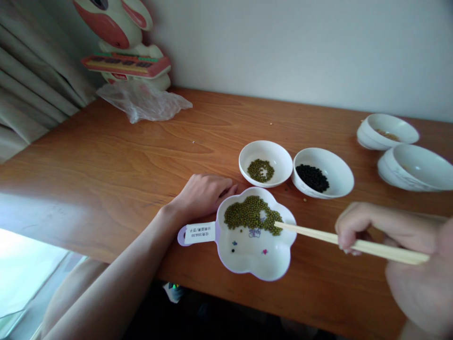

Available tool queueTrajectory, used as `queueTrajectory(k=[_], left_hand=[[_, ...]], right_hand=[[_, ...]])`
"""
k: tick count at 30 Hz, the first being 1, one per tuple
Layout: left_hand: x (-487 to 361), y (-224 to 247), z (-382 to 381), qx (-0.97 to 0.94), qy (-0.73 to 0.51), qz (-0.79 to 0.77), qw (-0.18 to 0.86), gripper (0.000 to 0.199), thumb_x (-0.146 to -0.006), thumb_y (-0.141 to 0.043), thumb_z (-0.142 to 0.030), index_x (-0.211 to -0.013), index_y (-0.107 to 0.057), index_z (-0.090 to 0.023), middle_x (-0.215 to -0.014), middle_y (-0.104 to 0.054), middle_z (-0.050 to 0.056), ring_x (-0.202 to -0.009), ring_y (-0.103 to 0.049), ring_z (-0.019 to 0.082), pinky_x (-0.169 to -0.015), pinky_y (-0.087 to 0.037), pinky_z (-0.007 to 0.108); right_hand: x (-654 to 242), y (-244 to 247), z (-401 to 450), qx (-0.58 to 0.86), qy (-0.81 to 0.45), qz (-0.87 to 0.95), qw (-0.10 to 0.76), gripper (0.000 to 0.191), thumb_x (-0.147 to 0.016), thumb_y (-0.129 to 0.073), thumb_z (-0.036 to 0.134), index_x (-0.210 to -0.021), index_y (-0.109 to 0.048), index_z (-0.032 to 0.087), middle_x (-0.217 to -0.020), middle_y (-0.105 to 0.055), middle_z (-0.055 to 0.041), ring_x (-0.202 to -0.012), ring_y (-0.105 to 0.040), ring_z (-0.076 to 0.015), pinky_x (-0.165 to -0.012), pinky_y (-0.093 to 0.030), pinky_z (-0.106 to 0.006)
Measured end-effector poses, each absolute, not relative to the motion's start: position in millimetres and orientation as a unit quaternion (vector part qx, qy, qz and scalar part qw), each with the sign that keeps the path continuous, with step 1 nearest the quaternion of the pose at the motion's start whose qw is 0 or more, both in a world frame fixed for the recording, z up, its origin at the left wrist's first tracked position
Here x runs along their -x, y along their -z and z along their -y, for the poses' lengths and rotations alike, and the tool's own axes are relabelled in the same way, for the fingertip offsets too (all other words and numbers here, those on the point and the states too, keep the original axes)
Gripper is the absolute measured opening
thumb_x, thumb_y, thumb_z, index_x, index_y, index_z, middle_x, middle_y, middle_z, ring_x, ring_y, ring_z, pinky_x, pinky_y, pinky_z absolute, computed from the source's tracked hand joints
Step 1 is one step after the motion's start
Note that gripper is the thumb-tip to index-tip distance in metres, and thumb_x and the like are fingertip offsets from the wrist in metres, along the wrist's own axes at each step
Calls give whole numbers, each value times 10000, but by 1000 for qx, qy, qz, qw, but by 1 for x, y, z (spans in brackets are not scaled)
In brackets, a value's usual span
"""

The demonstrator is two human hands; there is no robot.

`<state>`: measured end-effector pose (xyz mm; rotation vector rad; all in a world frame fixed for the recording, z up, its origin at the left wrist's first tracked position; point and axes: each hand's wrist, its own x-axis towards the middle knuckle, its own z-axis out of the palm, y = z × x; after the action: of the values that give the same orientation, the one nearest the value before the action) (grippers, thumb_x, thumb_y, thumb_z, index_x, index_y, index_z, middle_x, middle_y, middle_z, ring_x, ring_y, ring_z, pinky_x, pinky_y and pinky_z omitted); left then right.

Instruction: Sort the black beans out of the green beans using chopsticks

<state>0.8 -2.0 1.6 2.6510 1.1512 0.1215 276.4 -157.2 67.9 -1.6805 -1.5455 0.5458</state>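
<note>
While our right hand (399, 231) has the chopsticks (318, 233) gripped, tips close together, they're angled left and down into the green beans (247, 212) in the flower-shaped dish (262, 264). Can't tell if a bean is pinched. Dish sits near the front edge of the surface (116, 156), purple rim, handle (181, 236) pointing left with a printed label (200, 233) on it, text upside down to us. Green beans bunch along the dish's far side; one dark bit (232, 250) lies by itself in the near left lobe. Our left hand (208, 191) rests on the surface just beside the dish's far left rim, fingers loosely bent; some fingertips hidden, so we can't tell if it's gripping anything. Right behind the dish: one white bowl (282, 160) with a few green beans (253, 172) inside, and beside it to the right a second bowl (339, 182) with black beans (313, 178). Two more off to the right: a rear bowl (368, 137) near the back edge with tan bits in it, and a front bowl (430, 172), contents unclear. Back left corner: a toy animal with a keyboard (123, 64), crumpled clear plastic bag (152, 104) in front, curtain (31, 75) alongside.
</note>
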Motion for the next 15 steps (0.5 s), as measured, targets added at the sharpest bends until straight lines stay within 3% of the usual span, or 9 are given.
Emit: queueTrajectory(k=[2, 8, 15], left_hand=[[-1, -1, 2, -909, -44, -394, 127, 428, -1045, -391, -429, -781, -644, -205, -764, -713, 11, -603, -508, 125, -575, -202, 307], [-1, -1, 2, -908, -49, -395, 130, 423, -1047, -403, -424, -759, -621, -203, -762, -707, -3, -581, -484, 113, -574, -193, 312], [0, -1, 2, -908, -48, -395, 131, 436, -1051, -395, -440, -760, -617, -204, -746, -692, -1, -596, -483, 121, -583, -188, 312]], right_hand=[[-265, -73, 153, 615, -227, 617, 434, 854, -1027, -46, 629, -473, -559, 229, -443, -564, -41, -402, -510, -180, -408, -321, -352], [-266, -70, 151, 605, -334, 631, 352, 820, -987, -111, 732, -601, -647, 246, -578, -633, -33, -545, -563, -192, -525, -387, -352], [-257, -66, 152, 619, -308, 601, 401, 802, -993, -126, 725, -636, -674, 261, -633, -661, -26, -612, -615, -203, -544, -401, -345]])
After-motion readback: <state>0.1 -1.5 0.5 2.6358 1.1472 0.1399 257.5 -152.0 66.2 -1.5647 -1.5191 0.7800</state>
